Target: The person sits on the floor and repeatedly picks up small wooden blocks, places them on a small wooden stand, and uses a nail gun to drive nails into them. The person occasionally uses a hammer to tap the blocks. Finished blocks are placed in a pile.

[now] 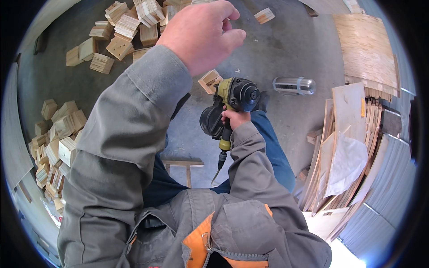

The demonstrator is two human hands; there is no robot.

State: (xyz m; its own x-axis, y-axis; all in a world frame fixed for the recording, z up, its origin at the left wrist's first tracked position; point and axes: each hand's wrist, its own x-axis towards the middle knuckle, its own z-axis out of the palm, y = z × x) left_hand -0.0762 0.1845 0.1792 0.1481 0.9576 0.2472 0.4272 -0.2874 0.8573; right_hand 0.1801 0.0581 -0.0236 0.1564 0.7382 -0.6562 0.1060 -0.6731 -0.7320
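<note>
My right hand (235,117) is wrapped round the grip of a yellow-and-black pneumatic coil nailer (232,96), held between my knees. Its round black magazine (210,121) hangs on the left side, and an air hose (219,167) runs from the bottom of the handle. Raised at the top of the view, my left hand (203,33) has its fingers loosely bent, with thumb and forefinger apart. Nothing shows between them; the other fingers are partly hidden. A small wooden block (209,82) lies on the floor just behind the nailer, partly covered by it.
Wooden blocks lie heaped at the far left (126,27) and nearer left (67,123). One block (264,16) sits alone farther off. A steel thermos (294,85) lies on the concrete floor. Plywood sheets (366,49) and leaning boards (344,111) line the right. Low wooden piece (183,164) below.
</note>
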